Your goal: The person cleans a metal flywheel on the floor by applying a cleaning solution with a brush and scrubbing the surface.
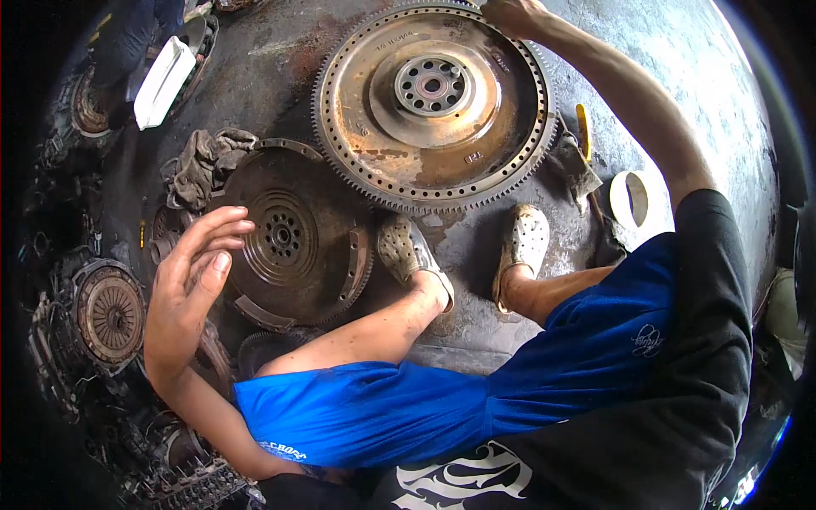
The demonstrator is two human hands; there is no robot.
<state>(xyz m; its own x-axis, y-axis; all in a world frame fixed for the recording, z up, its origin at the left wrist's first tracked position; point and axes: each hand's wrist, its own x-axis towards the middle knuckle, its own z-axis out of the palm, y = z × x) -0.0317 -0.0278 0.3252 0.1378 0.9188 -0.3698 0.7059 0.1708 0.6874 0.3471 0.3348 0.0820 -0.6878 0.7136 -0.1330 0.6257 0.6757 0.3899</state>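
Observation:
A large flywheel (357, 137) with a toothed ring gear and a rim of drilled holes lies before my feet, its bolt-hole hub facing up. At its far right rim is my right hand (515, 16), fingers curled down at the edge; the fingertips are cut off by the picture's top, so its hold is unclear. My left hand (197, 280) is raised in the air at the left, fingers apart and holding nothing. Beyond it, a darker, dirty flywheel (325, 236) with curved metal pieces around its rim lies partly beside the large one.
Crumpled work gloves (194, 166) lie by the darker flywheel. A clutch pressure plate (109, 312) and many greasy parts fill the left side. A white container (164, 83) stands near another person's legs (127, 38). Right of my feet are a dirty cloth (574, 169), a yellow-handled tool (583, 131) and a white ring (617, 197).

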